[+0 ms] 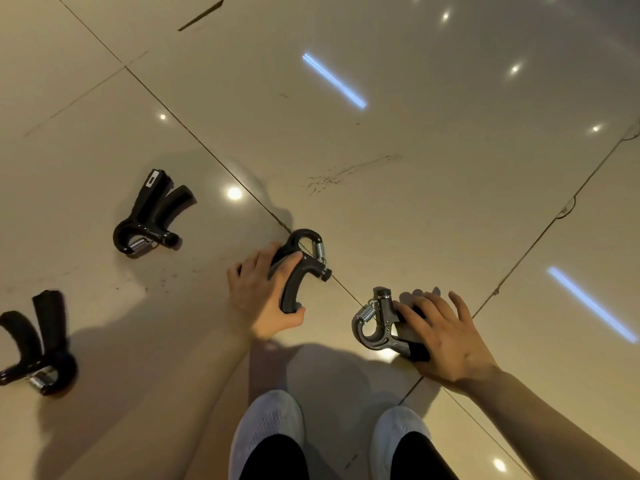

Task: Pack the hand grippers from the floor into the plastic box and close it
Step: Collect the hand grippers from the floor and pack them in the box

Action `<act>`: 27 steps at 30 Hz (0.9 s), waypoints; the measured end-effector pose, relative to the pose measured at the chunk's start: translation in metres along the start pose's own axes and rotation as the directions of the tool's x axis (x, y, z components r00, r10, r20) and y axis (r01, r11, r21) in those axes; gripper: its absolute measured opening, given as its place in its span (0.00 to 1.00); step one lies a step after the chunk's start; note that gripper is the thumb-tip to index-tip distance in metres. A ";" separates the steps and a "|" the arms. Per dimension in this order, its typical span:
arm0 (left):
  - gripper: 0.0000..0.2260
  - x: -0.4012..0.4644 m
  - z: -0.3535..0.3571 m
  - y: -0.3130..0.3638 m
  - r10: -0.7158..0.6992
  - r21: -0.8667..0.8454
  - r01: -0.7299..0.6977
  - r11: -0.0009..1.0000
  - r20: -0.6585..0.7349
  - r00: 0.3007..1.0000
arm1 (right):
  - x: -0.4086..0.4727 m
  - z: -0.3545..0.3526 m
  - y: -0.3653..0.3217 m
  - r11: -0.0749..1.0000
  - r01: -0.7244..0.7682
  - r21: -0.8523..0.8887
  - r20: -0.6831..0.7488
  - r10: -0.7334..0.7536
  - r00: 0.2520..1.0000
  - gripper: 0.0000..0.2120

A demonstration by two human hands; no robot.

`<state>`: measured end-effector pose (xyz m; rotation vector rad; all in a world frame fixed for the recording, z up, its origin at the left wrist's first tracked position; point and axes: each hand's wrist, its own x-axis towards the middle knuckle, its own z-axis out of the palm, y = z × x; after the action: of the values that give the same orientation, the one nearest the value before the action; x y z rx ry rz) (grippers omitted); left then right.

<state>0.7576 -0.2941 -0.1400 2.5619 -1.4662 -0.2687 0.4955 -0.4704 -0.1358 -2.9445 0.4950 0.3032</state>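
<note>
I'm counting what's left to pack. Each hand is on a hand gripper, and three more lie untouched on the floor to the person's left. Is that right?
Not quite: the head view shows two untouched hand grippers on the left, not three, one farther out and one near the frame's edge. The rest holds: the left hand grasps a black gripper and the right hand covers a grey one.

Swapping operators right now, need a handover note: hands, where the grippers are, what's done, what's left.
Left hand: closed on a black hand gripper, at floor level.
Right hand: laid over a grey hand gripper on the floor, fingers spread, grasp not closed.
Two more black grippers lie untouched on the floor: one at mid left, one at the far left edge.
The plastic box is out of view.
Done: nothing visibly packed.
Left: pack all four, close the box.
</note>
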 end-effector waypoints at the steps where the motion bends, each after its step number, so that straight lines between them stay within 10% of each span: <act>1: 0.39 -0.006 -0.007 0.002 0.037 0.010 -0.037 0.999 -0.007 0.999 | -0.002 -0.002 -0.002 1.000 -0.005 0.001 -0.017 0.005 1.000 0.41; 13: 0.36 -0.141 -0.058 0.076 0.257 0.062 -0.249 0.967 -0.242 0.936 | -0.134 -0.050 -0.079 0.904 -0.391 0.174 -0.254 0.425 0.869 0.36; 27: 0.30 -0.392 -0.230 0.219 0.493 0.166 -0.476 0.864 -0.477 0.728 | -0.448 -0.170 -0.213 0.911 -0.372 0.178 -0.572 0.403 0.714 0.41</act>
<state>0.4357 -0.0501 0.1621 1.9259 -1.8260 0.4762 0.1820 -0.1616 0.1506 -2.8017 1.1867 -0.6344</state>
